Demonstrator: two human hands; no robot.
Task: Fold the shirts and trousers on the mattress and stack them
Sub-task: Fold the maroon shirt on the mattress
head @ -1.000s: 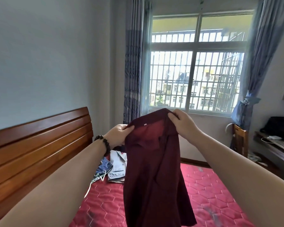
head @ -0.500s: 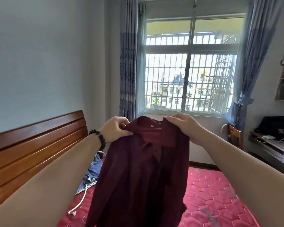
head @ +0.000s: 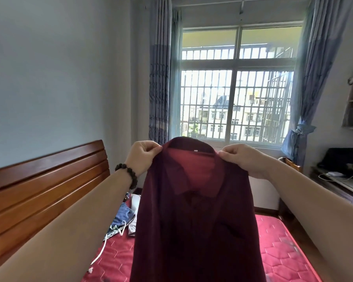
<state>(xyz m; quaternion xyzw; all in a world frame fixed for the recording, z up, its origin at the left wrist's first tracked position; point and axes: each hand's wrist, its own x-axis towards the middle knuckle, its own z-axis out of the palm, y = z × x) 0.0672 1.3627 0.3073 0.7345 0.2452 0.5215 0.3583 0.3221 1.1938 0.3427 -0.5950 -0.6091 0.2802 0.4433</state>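
A dark maroon collared shirt (head: 194,220) hangs in the air in front of me, its collar facing me and its body dropping below the frame. My left hand (head: 144,154) pinches the shirt's left shoulder beside the collar. My right hand (head: 240,157) pinches the right shoulder. Both hands are at the same height, above the red quilted mattress (head: 281,251). Behind the shirt, on the mattress by the headboard, lies a heap of clothes: a blue garment with a white drawstring (head: 121,218) and a pale one (head: 133,224), mostly hidden.
A wooden headboard (head: 43,192) runs along the left. A barred window (head: 232,102) with blue curtains fills the far wall. A wooden chair (head: 291,166) and a cluttered desk (head: 338,180) stand at the right, beyond the mattress edge.
My hands have moved apart along the shoulders and spread the shirt out flat, so its collar now shows. The view has tilted slightly upward.
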